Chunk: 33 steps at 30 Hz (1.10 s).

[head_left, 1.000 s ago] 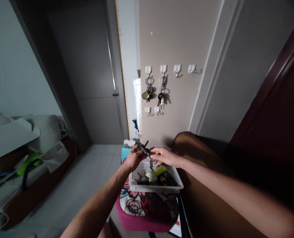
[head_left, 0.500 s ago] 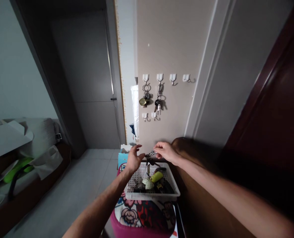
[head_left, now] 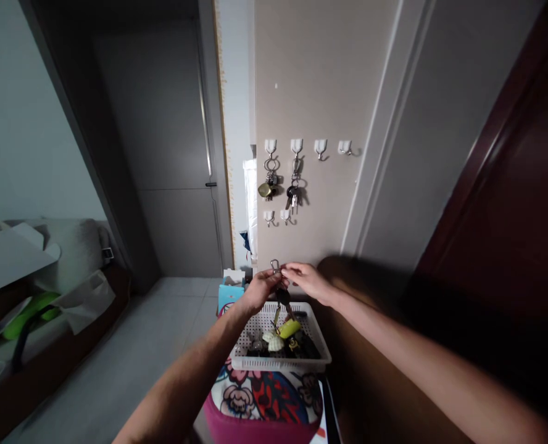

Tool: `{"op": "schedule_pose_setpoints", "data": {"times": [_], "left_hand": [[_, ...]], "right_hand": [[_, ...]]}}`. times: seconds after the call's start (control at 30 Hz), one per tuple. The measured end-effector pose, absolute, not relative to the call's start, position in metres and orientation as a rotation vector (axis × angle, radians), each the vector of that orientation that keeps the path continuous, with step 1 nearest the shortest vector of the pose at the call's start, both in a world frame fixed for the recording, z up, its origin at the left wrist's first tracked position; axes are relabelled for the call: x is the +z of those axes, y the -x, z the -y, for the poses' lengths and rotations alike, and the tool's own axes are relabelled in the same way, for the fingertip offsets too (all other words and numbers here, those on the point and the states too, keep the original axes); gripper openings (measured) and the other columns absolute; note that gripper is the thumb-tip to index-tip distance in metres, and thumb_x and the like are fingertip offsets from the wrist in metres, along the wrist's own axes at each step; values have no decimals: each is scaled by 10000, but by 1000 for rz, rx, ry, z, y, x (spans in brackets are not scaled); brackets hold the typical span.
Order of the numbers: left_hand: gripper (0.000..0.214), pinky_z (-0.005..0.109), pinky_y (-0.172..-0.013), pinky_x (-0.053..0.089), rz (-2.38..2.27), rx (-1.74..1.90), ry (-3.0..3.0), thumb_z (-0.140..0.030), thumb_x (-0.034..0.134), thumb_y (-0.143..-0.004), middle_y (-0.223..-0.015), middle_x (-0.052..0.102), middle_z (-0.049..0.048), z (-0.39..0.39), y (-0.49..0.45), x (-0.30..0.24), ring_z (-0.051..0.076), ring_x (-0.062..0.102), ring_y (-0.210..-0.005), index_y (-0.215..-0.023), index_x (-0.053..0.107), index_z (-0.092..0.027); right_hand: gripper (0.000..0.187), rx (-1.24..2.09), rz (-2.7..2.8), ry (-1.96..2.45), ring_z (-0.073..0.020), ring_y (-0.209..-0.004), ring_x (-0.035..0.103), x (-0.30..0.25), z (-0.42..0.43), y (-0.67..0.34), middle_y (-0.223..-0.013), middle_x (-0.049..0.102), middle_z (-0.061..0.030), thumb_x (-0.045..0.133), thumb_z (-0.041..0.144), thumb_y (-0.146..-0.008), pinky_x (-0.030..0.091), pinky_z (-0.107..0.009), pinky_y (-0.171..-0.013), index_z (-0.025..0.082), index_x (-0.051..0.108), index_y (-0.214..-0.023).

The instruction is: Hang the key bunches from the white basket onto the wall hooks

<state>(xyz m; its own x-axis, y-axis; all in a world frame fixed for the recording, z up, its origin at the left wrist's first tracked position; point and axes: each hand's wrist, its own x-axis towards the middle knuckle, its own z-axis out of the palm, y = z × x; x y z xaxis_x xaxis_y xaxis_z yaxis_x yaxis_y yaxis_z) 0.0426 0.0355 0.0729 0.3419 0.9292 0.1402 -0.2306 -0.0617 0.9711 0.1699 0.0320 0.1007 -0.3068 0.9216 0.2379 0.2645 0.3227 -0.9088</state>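
A silver carabiner clip [head_left: 274, 265] stands upright above the basket, with a bunch of keys [head_left: 283, 298] hanging below it. My left hand [head_left: 261, 291] pinches the base of the clip between thumb and fingers. From the other side, the fingertips of my right hand [head_left: 305, 281] close on the same spot; what lies between them is partly hidden. Beneath both hands is a white perforated basket [head_left: 282, 364]. In it lie a yellow-green item [head_left: 289, 328], a pale ribbed piece [head_left: 274, 341] and several dark objects.
Two key bunches, one with a brass-coloured disc [head_left: 265, 190] and one with black-headed keys [head_left: 293, 194], hang from white wall hooks. Several other hooks [head_left: 320, 148] carry nothing. The basket rests on a floral-topped pink stool [head_left: 255, 425]. A blue box [head_left: 230, 296] stands behind; brown furniture [head_left: 348, 320] is at right.
The clip has turned from lying sideways in my right hand to upright, and my left hand has closed on it. The keys now hang below my fingers.
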Motion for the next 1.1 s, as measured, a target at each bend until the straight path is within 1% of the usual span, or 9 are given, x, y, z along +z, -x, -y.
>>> {"op": "schedule_pose_setpoints", "data": {"times": [0.13,0.27,0.33,0.43,0.5,0.57,0.7,0.87,1.1], "left_hand": [[291,180,-478,316,-705,985,-1282,-375,499,-586,-524,508,5,-33,-43,73,60,427,-464,-688,536,-104],[320,192,-519,323,-606,989,-1309,-411,470,-606,-557,510,18,-30,-46,75,72,449,-515,-669,537,-104],[310,196,-525,319,-603,980,-1306,-391,519,-568,-568,506,11,-29,-48,80,71,450,-520,-691,530,-107],[308,189,-503,301,-685,1014,-1305,-298,607,-469,-544,494,-18,-30,-53,87,63,438,-498,-702,510,-122],[262,184,-482,285,-769,1056,-1319,-251,602,-456,-521,490,-27,-34,-56,89,62,437,-483,-660,496,-124],[194,180,-462,268,-847,1085,-1318,-226,560,-487,-495,486,-30,-40,-58,91,59,434,-458,-629,479,-124],[149,177,-453,259,-910,1118,-1286,-189,494,-523,-483,485,-32,-50,-60,94,56,440,-442,-655,465,-127],[167,183,-475,277,-938,1091,-1320,-197,496,-518,-511,496,-28,-54,-59,105,59,458,-464,-667,472,-128],[184,189,-491,290,-962,1058,-1383,-205,488,-526,-538,501,-20,-58,-58,113,63,464,-487,-690,482,-121]], "right_hand": [[255,1029,1891,1012,-84,-537,477,99,-27,-170,-511,474,36,393,380,-672,364,-225,-582,142,484,-672],[254,1097,1788,951,-84,-427,449,100,-27,-167,-447,434,52,380,406,-669,366,-225,-492,163,454,-657],[253,1066,1686,957,-88,-445,456,103,-30,-166,-487,453,41,397,416,-654,371,-222,-475,167,443,-649],[252,984,1550,972,-103,-561,496,112,-37,-168,-582,501,9,412,414,-647,392,-230,-556,164,433,-669],[249,936,1484,982,-107,-600,504,125,-44,-174,-611,514,-7,416,403,-647,393,-235,-592,159,430,-693],[229,890,1412,974,-103,-589,502,144,-53,-181,-619,519,-17,428,377,-645,396,-228,-577,155,426,-699],[145,768,1258,934,-78,-508,479,197,-81,-197,-596,523,-18,430,299,-658,382,-186,-463,156,415,-672],[70,603,1122,924,-47,-421,448,254,-115,-208,-518,509,11,437,213,-668,329,-142,-368,150,428,-640],[80,530,1030,950,-28,-336,403,280,-138,-204,-436,471,38,397,137,-688,296,-122,-309,143,423,-612]]}}
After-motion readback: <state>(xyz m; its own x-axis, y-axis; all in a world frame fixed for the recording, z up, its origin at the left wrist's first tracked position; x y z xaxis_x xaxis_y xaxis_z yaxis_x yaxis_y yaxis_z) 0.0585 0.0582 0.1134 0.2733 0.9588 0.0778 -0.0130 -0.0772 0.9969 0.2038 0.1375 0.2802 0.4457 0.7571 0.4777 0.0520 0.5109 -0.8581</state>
